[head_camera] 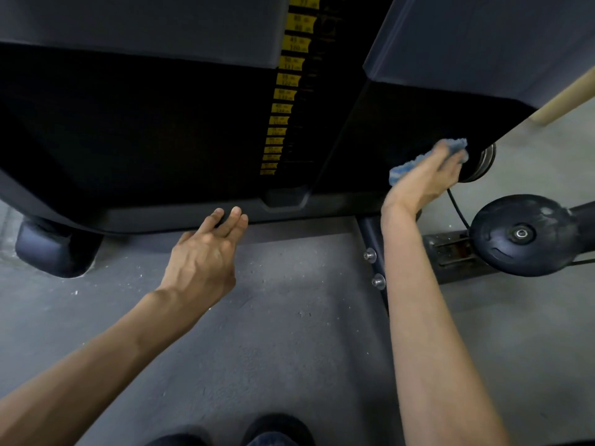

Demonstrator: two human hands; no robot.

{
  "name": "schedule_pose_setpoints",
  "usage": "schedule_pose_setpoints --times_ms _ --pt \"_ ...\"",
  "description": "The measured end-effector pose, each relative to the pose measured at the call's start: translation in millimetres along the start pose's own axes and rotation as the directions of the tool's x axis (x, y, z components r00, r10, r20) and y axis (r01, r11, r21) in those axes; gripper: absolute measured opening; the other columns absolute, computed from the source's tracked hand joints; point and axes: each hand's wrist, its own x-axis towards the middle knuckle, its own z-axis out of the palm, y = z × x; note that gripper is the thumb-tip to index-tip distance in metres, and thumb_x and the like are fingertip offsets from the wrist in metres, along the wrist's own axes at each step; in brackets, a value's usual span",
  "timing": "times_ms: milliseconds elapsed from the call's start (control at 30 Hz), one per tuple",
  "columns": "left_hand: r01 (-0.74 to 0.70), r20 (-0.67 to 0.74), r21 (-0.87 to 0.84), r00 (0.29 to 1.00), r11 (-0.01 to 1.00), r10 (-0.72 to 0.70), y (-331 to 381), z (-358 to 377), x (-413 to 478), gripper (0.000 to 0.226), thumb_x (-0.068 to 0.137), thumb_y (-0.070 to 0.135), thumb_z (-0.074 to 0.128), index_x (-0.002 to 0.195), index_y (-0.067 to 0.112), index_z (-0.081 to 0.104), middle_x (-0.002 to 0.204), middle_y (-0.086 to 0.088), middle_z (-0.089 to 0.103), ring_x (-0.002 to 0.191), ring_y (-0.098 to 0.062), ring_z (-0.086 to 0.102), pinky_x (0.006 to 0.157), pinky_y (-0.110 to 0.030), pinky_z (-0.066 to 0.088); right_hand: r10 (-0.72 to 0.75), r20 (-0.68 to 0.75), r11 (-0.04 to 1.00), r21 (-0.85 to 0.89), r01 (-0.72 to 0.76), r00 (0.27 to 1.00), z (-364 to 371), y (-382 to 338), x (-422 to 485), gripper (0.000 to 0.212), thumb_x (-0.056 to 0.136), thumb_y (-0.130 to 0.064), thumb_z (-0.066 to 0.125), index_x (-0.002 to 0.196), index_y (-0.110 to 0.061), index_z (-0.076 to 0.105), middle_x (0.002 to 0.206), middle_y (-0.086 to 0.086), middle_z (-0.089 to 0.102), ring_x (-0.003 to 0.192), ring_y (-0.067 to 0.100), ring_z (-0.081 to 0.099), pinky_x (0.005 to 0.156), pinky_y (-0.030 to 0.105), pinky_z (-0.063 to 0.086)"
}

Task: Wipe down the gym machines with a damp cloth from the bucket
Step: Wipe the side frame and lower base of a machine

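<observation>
Both forearms are bare all the way back from the fingers. On the left hand (201,262), raised tendons and a vein run from just behind the knuckles towards the wrist, and the fingers (236,217) are slim with rounded tips. The right hand (421,185) is softer in outline, its fingers (452,160) blurred. The right forearm (428,317) is long and smooth. Well behind the fingers, two dark round-toed shoes (277,424) show, with a strip of blue denim (269,441) at the nearer one.
</observation>
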Motion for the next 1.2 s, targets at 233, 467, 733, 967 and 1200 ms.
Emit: schedule_pose_setpoints --times_ms 233,467,733,967,1200 --pt "0.0 -0.017 0.0 1.0 1.0 0.0 0.3 1.6 0.8 0.078 0.092 0.007 0.044 0.152 0.024 -0.003 0.159 0.012 -0.007 0.146 -0.011 -0.005 0.113 -0.028 0.022 -0.572 0.147 0.809 -0.066 0.585 0.807 7.2 -9.7 -72.1 0.03 0.089 0.005 0.059 0.118 0.004 0.063 0.125 0.025 0.052 0.117 0.018 0.052 0.101 0.016 0.039" --pt "-0.009 -0.022 -0.025 1.0 1.0 0.008 -2.0 2.5 2.0 0.078 0.091 0.007 0.044 0.152 0.025 -0.001 0.159 0.012 -0.006 0.146 -0.01 -0.005 0.113 -0.028 0.022 -0.88 0.329 0.253 -0.29 0.923 0.344 19.4 -18.1 -64.6 0.029 0.09 -0.006 0.064 0.117 -0.016 0.07 0.119 0.0 0.066 0.114 0.015 0.054 0.097 0.045 0.044" --pt "-0.031 -0.028 -0.038 0.999 0.999 0.03 -4.8 2.7 2.2 0.078 0.092 0.008 0.045 0.152 0.026 -0.002 0.159 0.013 -0.007 0.146 -0.009 -0.005 0.112 -0.027 0.024 -0.795 0.563 0.085 -0.265 0.961 0.225 0.3 31.1 -70.1 0.025 0.097 -0.012 0.053 0.111 -0.019 0.072 0.113 -0.003 0.069 0.112 0.015 0.049 0.095 0.036 0.036" --pt "-0.049 -0.052 -0.084 0.998 0.995 0.045 -7.6 3.8 0.5 0.078 0.091 0.007 0.044 0.152 0.025 -0.001 0.159 0.013 -0.007 0.146 -0.009 -0.006 0.112 -0.027 0.02 -0.926 0.302 0.103 -0.37 0.923 0.225 25.4 -16.8 -53.9 0.022 0.094 -0.012 0.062 0.107 -0.025 0.074 0.109 -0.013 0.07 0.107 0.011 0.047 0.088 0.03 0.034" --pt "-0.165 -0.113 -0.256 0.984 0.953 0.14 -24.7 13.4 -7.1 0.078 0.088 0.006 0.049 0.152 0.024 0.007 0.159 0.01 -0.002 0.146 -0.006 -0.007 0.114 -0.025 0.01 -0.513 0.605 0.467 -0.398 0.789 0.609 -9.5 73.2 -118.8 0.04 0.083 0.001 0.064 0.117 -0.018 0.068 0.111 -0.005 0.066 0.091 0.018 0.042 0.079 0.033 0.041"
